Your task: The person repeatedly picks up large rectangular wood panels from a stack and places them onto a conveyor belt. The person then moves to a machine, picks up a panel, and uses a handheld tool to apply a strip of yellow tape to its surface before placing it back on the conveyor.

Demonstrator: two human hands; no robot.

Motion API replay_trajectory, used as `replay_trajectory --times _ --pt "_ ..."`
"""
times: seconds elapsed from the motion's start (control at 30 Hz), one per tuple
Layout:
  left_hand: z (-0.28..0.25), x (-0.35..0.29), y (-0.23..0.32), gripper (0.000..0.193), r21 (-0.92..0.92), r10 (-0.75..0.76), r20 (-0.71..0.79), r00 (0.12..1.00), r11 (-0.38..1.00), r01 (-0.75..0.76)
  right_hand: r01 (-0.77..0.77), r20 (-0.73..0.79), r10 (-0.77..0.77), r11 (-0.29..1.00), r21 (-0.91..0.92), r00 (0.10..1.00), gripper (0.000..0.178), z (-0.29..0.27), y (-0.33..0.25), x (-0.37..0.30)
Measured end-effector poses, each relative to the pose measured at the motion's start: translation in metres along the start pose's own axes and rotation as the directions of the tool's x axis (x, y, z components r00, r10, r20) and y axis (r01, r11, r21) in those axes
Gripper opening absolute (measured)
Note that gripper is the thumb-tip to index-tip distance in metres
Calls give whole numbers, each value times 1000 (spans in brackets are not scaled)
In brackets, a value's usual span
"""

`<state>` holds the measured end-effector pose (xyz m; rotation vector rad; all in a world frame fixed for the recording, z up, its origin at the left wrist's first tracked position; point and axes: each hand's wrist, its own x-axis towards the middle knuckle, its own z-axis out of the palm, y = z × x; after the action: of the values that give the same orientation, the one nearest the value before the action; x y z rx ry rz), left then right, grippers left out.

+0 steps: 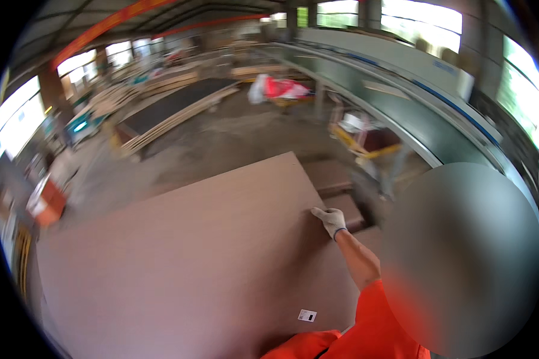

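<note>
A large brown plywood sheet (pixel 191 257) fills the lower middle of the head view, with a small white sticker (pixel 307 315) near its close edge. A co-worker in an orange top (pixel 371 329) stands at the lower right. That person's white-gloved hand (pixel 329 220) rests on the sheet's right edge, with the bare forearm stretched toward it. Neither my left hand nor my right hand shows anywhere in the picture.
A long green machine line (pixel 401 102) runs along the right side. A dark sheet on stacked boards (pixel 173 107) lies on the concrete floor behind. A red and white bundle (pixel 281 90) sits farther back, with an orange and white object (pixel 45 203) at the left.
</note>
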<state>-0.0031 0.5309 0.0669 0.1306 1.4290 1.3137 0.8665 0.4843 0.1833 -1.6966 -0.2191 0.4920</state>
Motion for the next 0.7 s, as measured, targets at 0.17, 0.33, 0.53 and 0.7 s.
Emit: replay_trajectory --times 0.17,0.33,0.53,0.7 --pt "125 74 -7 64 283 -88 92 992 957 59 -113 -407 70 990 -82 911 49 -145 -3 -44" --pt "196 165 7 54 306 -265 332 905 938 163 -132 -458 133 991 35 879 40 -167 -7 -93" --pt "289 206 -77 49 151 -335 277 901 941 304 -82 -588 -11 988 -132 809 44 -219 5 -138" --pt "288 212 -106 47 186 -308 -87 947 929 319 -86 -607 -105 957 -277 787 48 -195 2 -117"
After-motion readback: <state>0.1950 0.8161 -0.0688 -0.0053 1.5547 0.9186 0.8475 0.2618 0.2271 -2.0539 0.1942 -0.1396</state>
